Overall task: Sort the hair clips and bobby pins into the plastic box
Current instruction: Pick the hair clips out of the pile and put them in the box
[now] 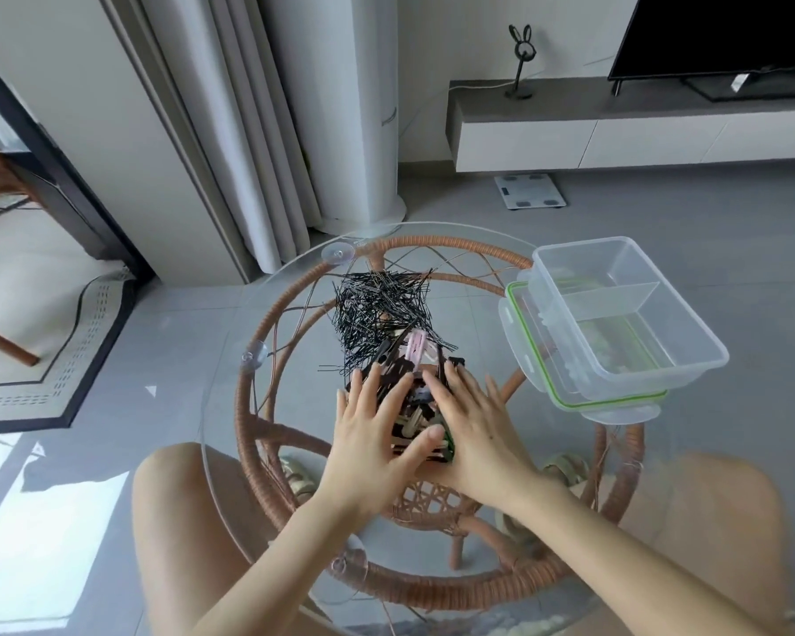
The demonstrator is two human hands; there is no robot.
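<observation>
A heap of black bobby pins (377, 309) lies on the round glass table (230, 342). Just nearer to me is a pile of hair clips (421, 406), black, beige and pink. My left hand (372, 429) and my right hand (473, 424) press against the two sides of the clip pile, fingers spread, thumbs meeting at its near edge. Much of the pile is hidden between my hands. A clear plastic box (625, 314) with a divider stands empty at the table's right, resting on its green-rimmed lid (547, 387).
The glass top sits on a round rattan frame (267, 424) with suction cups. My bare knees (171, 488) flank the table's near side. A white column, curtains, a floor scale (531, 191) and a TV cabinet stand beyond.
</observation>
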